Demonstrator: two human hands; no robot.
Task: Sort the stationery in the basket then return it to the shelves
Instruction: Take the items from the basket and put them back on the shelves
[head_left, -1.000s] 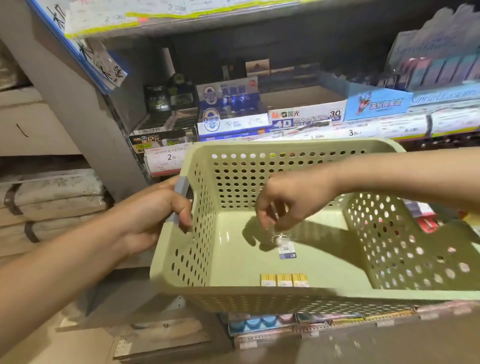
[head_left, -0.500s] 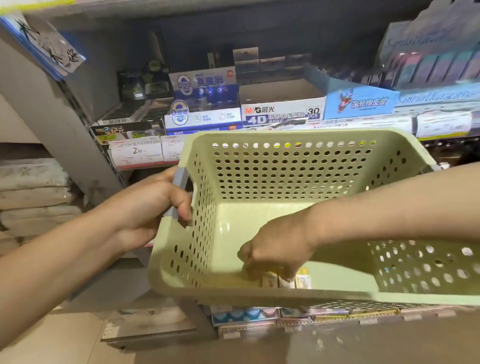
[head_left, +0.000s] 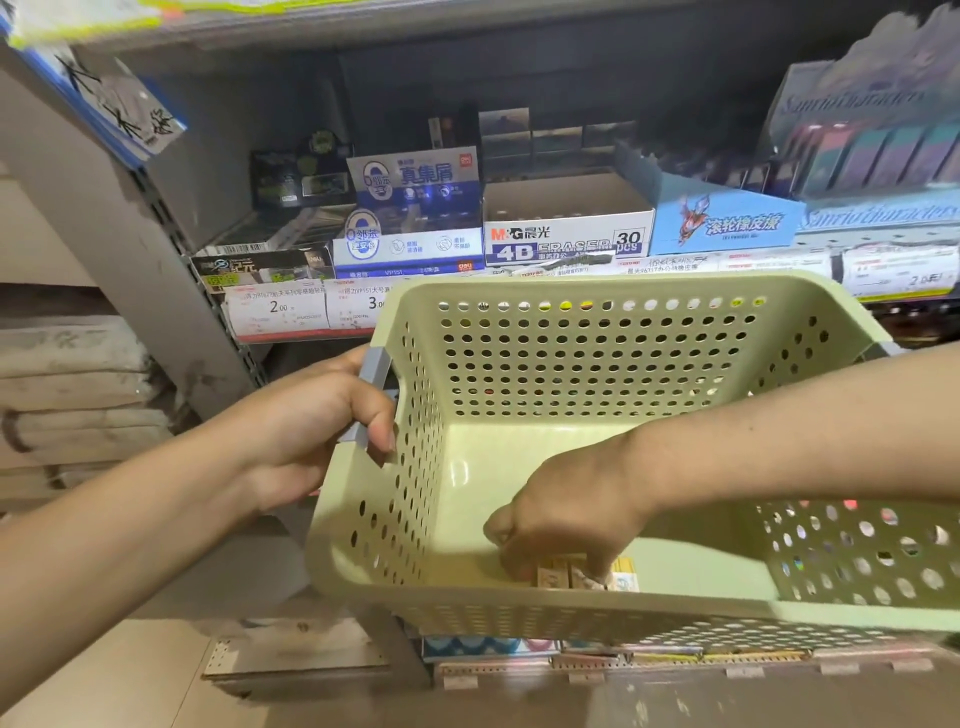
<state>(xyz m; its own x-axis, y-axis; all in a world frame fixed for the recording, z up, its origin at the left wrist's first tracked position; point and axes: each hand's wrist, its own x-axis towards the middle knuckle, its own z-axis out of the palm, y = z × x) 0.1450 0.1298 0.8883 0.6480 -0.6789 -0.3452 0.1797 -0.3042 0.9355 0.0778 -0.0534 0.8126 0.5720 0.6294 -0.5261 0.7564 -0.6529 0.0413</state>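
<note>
My left hand (head_left: 311, 415) clamps the basket (head_left: 597, 332) handle at 9 o'clock. My right hand (head_left: 566, 525) is closed over small erasers (head_left: 587, 574) on its floor at 6 o'clock.

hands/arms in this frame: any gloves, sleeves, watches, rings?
Both bare. The left hand and right hand wear no gloves, and no ring shows. Both forearms are uncovered to the frame edge: no sleeves, watch or bracelet in view.
</note>
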